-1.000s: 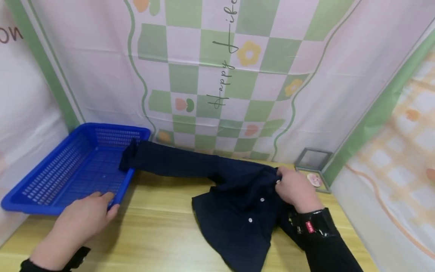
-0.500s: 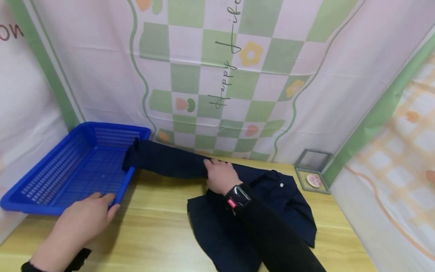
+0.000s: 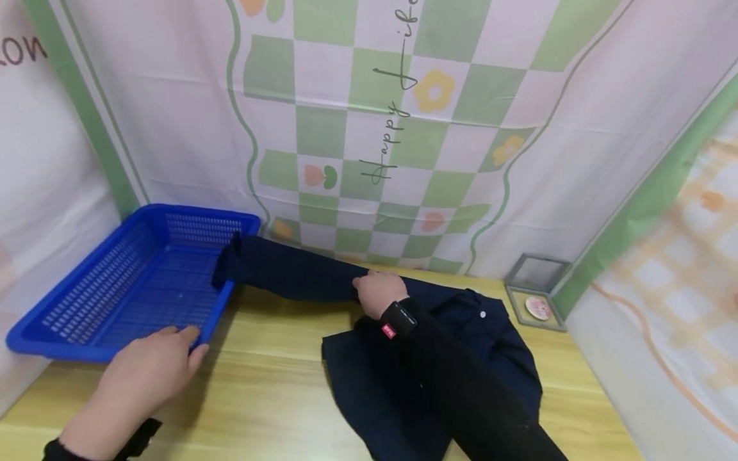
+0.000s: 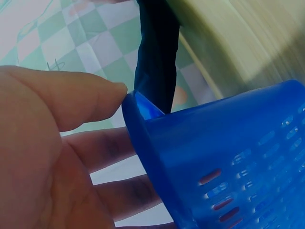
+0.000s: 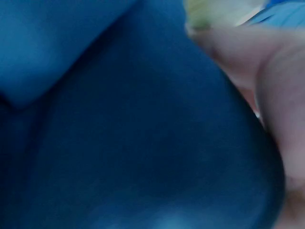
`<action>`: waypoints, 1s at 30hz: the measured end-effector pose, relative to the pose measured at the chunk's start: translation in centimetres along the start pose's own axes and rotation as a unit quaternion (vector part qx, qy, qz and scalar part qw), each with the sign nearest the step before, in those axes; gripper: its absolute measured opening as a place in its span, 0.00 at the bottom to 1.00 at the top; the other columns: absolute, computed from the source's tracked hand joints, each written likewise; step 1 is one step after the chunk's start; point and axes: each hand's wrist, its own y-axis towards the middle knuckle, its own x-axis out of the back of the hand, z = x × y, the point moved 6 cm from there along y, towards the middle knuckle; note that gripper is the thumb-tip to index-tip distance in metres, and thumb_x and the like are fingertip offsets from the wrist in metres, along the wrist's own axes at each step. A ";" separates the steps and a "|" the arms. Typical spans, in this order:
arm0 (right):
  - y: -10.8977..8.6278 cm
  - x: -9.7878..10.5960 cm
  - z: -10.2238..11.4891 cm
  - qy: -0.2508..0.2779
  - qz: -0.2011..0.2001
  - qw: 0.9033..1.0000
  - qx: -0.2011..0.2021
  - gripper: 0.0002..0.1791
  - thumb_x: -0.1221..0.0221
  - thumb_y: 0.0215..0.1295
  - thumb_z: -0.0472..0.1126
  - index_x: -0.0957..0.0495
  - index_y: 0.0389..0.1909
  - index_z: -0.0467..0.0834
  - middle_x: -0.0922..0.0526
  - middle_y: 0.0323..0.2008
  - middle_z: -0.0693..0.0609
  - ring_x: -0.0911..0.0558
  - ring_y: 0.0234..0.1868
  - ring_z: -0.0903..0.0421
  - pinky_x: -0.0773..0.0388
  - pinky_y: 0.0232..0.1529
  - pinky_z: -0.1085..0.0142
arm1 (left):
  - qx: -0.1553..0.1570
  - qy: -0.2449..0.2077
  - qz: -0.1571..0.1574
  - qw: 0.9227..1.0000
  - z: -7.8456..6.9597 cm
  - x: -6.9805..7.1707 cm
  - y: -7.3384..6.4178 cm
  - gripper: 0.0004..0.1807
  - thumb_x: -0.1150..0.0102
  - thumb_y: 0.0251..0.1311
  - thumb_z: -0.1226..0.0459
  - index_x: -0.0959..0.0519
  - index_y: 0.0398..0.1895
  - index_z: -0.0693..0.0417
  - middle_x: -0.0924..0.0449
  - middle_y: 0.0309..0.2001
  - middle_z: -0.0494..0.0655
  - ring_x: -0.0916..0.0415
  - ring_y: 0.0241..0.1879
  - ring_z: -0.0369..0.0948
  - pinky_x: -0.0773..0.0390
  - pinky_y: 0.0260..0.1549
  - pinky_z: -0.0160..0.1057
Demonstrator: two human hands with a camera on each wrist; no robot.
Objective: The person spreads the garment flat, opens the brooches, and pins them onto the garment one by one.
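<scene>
A navy shirt (image 3: 386,371) with white buttons lies on the table, one sleeve (image 3: 294,266) stretched left so its cuff hangs over the basket's right rim. My right hand (image 3: 380,294) grips that sleeve near the shoulder, and its forearm covers part of the shirt body. Dark blue fabric (image 5: 152,133) fills most of the right wrist view beside the thumb and fingers. At the left stands a blue plastic basket (image 3: 57,351) with slotted walls. My left hand (image 3: 147,368) holds the basket's near right corner. In the left wrist view, thumb and fingers straddle the rim (image 4: 152,167).
A small grey hinged frame (image 3: 536,307) with a round pink-and-white piece stands at the table's back right. Behind the wooden table (image 3: 271,397) hangs a green-checked curtain (image 3: 369,128). More printed cloth (image 3: 686,269) closes off the right side.
My right hand has let go of the shirt's right part, moved left and taken hold of the sleeve by the shoulder. The shirt's right side now lies spread out. My left hand has stayed on the basket.
</scene>
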 end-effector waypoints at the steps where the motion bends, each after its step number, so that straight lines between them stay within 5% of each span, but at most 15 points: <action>1: 0.0 -0.1 -0.3 -0.003 -0.001 1.000 -0.009 0.09 0.45 0.72 0.39 0.15 0.39 0.49 0.17 0.34 0.48 0.18 0.34 0.49 0.21 0.33 0.53 | 0.004 -0.003 0.006 1.000 0.0 0.0 0.1 0.20 0.37 0.64 0.58 0.19 0.50 0.67 0.19 0.44 0.66 0.21 0.42 0.65 0.23 0.34 0.64; 5: 0.3 -0.3 -1.2 0.000 -0.013 0.999 -0.031 0.15 0.46 0.73 0.37 0.18 0.25 0.49 0.18 0.28 0.51 0.18 0.28 0.52 0.20 0.32 0.52 | 0.009 -0.009 0.015 1.000 0.2 0.1 0.2 0.21 0.38 0.65 0.57 0.19 0.51 0.66 0.19 0.44 0.67 0.21 0.41 0.65 0.23 0.33 0.64; 8: 0.4 -0.7 -1.1 -0.012 0.005 1.000 -0.014 0.08 0.43 0.71 0.39 0.15 0.41 0.49 0.17 0.40 0.49 0.19 0.40 0.50 0.25 0.43 0.55 | 0.010 -0.009 0.019 1.000 0.3 0.1 0.2 0.21 0.38 0.65 0.57 0.18 0.51 0.66 0.19 0.44 0.67 0.21 0.41 0.65 0.23 0.33 0.65; 11: 0.5 -1.4 -1.0 -0.010 0.006 1.000 -0.010 0.14 0.42 0.72 0.40 0.18 0.55 0.53 0.18 0.46 0.48 0.22 0.46 0.48 0.33 0.45 0.54 | 0.006 -0.006 0.022 1.000 0.5 0.2 0.3 0.21 0.38 0.65 0.56 0.18 0.51 0.66 0.19 0.44 0.67 0.21 0.42 0.65 0.23 0.34 0.65; 17: 0.6 -1.6 -2.3 0.032 -0.077 0.995 -0.050 0.13 0.44 0.69 0.36 0.17 0.27 0.53 0.19 0.25 0.51 0.20 0.29 0.51 0.26 0.38 0.54 | 0.001 -0.006 0.026 1.000 0.3 0.2 0.5 0.21 0.38 0.66 0.56 0.17 0.50 0.65 0.19 0.43 0.66 0.21 0.41 0.64 0.23 0.35 0.64; 19: 0.2 -0.7 -3.1 0.057 -0.111 0.990 -0.062 0.12 0.44 0.66 0.34 0.17 0.27 0.51 0.18 0.25 0.50 0.19 0.28 0.49 0.24 0.31 0.54 | 0.000 -0.007 0.024 1.000 0.2 0.2 0.5 0.20 0.38 0.66 0.56 0.17 0.50 0.65 0.18 0.42 0.65 0.21 0.41 0.64 0.22 0.34 0.64; 22: -1.2 1.8 -4.7 0.116 -0.179 0.974 -0.074 0.15 0.47 0.61 0.30 0.14 0.37 0.47 0.14 0.33 0.46 0.16 0.33 0.45 0.20 0.30 0.52 | 0.000 -0.008 0.019 1.000 0.1 0.2 0.5 0.20 0.37 0.65 0.57 0.17 0.49 0.65 0.18 0.41 0.64 0.20 0.40 0.63 0.22 0.33 0.63; 25: -3.0 3.7 -6.9 0.185 -0.246 0.949 -0.074 0.21 0.50 0.60 0.28 0.13 0.47 0.43 0.13 0.41 0.44 0.16 0.41 0.43 0.20 0.40 0.51 | -0.002 -0.007 0.011 1.000 0.1 0.1 0.4 0.19 0.37 0.65 0.56 0.17 0.49 0.64 0.18 0.41 0.64 0.20 0.40 0.63 0.22 0.33 0.63; 30: -6.3 4.6 -11.0 0.335 -0.269 0.894 -0.129 0.18 0.52 0.67 0.31 0.14 0.46 0.42 0.15 0.48 0.45 0.19 0.51 0.46 0.26 0.53 0.54 | -0.004 -0.005 0.005 1.000 0.2 0.1 0.2 0.19 0.37 0.65 0.57 0.17 0.49 0.65 0.18 0.41 0.64 0.21 0.40 0.63 0.23 0.35 0.64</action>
